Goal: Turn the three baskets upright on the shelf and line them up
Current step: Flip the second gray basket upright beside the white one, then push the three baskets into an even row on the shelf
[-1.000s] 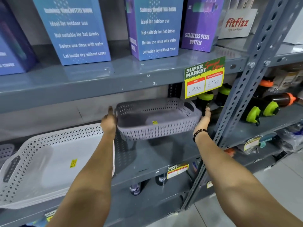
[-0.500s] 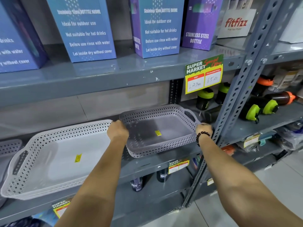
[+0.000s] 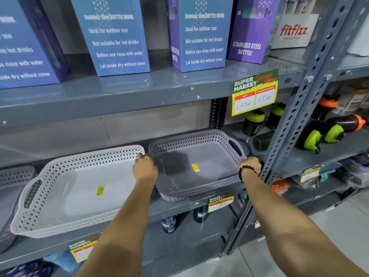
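Note:
A grey perforated basket [image 3: 207, 156] sits upright on the grey shelf [image 3: 179, 206], its front overhanging the edge a little. My left hand [image 3: 144, 168] grips its left rim and my right hand [image 3: 250, 163], with a black bead bracelet, grips its right rim. Just left of it, a larger white perforated basket [image 3: 60, 196] lies upright, almost touching the grey one. At the far left edge a third grey basket [image 3: 12, 180] is only partly in view.
Tall blue and purple bottle boxes [image 3: 117, 37] stand on the shelf above. A price tag [image 3: 254, 92] hangs from that shelf's edge. A perforated steel upright [image 3: 289, 136] stands right of the grey basket. Shaker bottles [image 3: 257, 126] lie behind and to the right.
The grey basket came down from mid-air onto the shelf beside the white basket. Both hands lowered with it and stayed on its rims.

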Tool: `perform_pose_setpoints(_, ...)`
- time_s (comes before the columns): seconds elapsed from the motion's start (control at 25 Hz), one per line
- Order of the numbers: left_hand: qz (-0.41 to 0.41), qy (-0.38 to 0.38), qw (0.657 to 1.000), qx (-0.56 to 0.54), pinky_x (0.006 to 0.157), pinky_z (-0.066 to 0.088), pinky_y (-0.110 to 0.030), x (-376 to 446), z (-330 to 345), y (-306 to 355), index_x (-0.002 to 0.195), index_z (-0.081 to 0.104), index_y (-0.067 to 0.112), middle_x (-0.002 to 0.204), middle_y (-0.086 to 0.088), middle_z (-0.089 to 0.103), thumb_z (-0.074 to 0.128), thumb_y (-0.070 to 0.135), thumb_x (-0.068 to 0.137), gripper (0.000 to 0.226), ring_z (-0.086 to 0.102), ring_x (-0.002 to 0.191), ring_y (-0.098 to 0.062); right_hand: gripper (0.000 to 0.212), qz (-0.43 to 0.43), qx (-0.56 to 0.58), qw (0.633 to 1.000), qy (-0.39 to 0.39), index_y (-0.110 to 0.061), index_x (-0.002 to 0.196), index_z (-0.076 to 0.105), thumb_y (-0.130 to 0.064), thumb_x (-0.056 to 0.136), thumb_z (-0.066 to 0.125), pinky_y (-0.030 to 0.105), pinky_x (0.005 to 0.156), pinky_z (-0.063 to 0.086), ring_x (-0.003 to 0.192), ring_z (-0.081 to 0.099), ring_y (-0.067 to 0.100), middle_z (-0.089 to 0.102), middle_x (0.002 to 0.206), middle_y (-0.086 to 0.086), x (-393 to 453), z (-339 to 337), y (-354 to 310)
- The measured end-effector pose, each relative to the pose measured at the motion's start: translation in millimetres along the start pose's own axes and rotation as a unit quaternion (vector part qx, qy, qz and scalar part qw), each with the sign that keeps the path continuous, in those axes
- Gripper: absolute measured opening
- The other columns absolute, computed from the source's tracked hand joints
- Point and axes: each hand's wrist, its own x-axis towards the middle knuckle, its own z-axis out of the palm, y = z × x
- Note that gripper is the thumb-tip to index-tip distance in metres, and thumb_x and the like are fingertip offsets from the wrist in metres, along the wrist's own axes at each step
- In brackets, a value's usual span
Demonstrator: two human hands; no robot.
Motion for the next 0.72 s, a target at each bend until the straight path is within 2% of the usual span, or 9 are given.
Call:
perform_pose_setpoints(0.08, 0.000, 0.025, 0.999, -0.028, 0.094, 0.047, -0.045, 1, -4, -4, 0.123, 0.056, 0.001, 0.126, -0.019, 0.052, 0.055, 0.033, 0.092, 0.045, 0.055, 0.114, -0.037, 0.034, -0.061, -0.058, 0.996, 0.035, 0.008, 0.117, 0.055, -0.003, 0.085, 0.056, 0.047, 0.094, 0.051, 0.112, 0.058, 0.042, 0.059, 0.122, 0.028, -5, 6, -4)
perform_pose_setpoints(0.16, -0.013, 0.061, 0.997, -0.054, 0.095, 0.045, -0.045, 4, -11, -14, 0.125, 0.054, 0.000, 0.128, -0.020, 0.053, 0.046, 0.036, 0.096, 0.047, 0.054, 0.116, -0.038, 0.042, -0.208, -0.104, 0.971, 0.062, 0.005, 0.123, 0.050, 0.002, 0.081, 0.055, 0.046, 0.102, 0.044, 0.121, 0.049, 0.041, 0.053, 0.129, 0.026, -14, 18, -13)
perform_pose_setpoints(0.2, -0.021, 0.075, 0.995, -0.061, 0.096, 0.044, -0.045, 6, -16, -20, 0.126, 0.054, 0.000, 0.129, -0.019, 0.053, 0.043, 0.034, 0.097, 0.046, 0.054, 0.117, -0.038, 0.046, -0.281, -0.113, 0.952, 0.050, 0.004, 0.127, 0.048, 0.004, 0.081, 0.053, 0.043, 0.105, 0.040, 0.125, 0.045, 0.039, 0.050, 0.132, 0.025, -23, 26, -21)
perform_pose_setpoints(0.28, -0.032, 0.099, 0.992, -0.066, 0.098, 0.043, -0.045, 8, -28, -41, 0.127, 0.054, 0.001, 0.132, -0.019, 0.052, 0.042, 0.030, 0.098, 0.043, 0.052, 0.119, -0.038, 0.049, -0.364, -0.109, 0.925, -0.004, 0.001, 0.132, 0.045, 0.005, 0.083, 0.046, 0.041, 0.101, 0.042, 0.127, 0.044, 0.037, 0.047, 0.137, 0.021, -49, 45, -40)
perform_pose_setpoints(0.4, -0.054, 0.141, 0.986, -0.069, 0.098, 0.042, -0.045, 12, -52, -84, 0.126, 0.055, 0.000, 0.130, -0.020, 0.054, 0.043, 0.026, 0.097, 0.041, 0.051, 0.119, -0.038, 0.048, -0.373, -0.102, 0.914, -0.126, -0.007, 0.139, 0.039, -0.003, 0.092, 0.044, 0.042, 0.095, 0.047, 0.120, 0.052, 0.038, 0.043, 0.144, 0.017, -95, 78, -60)
perform_pose_setpoints(0.52, -0.086, 0.183, 0.977, -0.059, 0.100, 0.040, -0.047, 14, -86, -151, 0.125, 0.053, -0.003, 0.128, -0.025, 0.054, 0.045, 0.025, 0.096, 0.041, 0.050, 0.119, -0.041, 0.057, -0.312, -0.086, 0.902, -0.286, -0.012, 0.148, 0.024, -0.026, 0.097, 0.046, 0.045, 0.109, 0.038, 0.133, 0.041, 0.036, 0.034, 0.152, 0.015, -143, 114, -70)
perform_pose_setpoints(0.6, -0.118, 0.188, 0.974, -0.050, 0.102, 0.038, -0.049, 15, -107, -196, 0.125, 0.052, -0.007, 0.129, -0.029, 0.052, 0.047, 0.024, 0.095, 0.043, 0.048, 0.122, -0.043, 0.067, -0.282, -0.089, 0.898, -0.327, -0.013, 0.150, 0.018, -0.040, 0.096, 0.046, 0.043, 0.113, 0.032, 0.139, 0.034, 0.033, 0.031, 0.154, 0.014, -167, 133, -74)
perform_pose_setpoints(0.72, -0.173, 0.149, 0.972, -0.063, 0.103, 0.038, -0.049, 19, -130, -262, 0.127, 0.049, -0.008, 0.134, -0.031, 0.048, 0.047, 0.028, 0.096, 0.048, 0.045, 0.125, -0.045, 0.070, -0.273, -0.099, 0.898, -0.330, -0.010, 0.151, 0.015, -0.042, 0.096, 0.045, 0.041, 0.117, 0.026, 0.144, 0.025, 0.032, 0.024, 0.157, 0.012, -194, 157, -76)
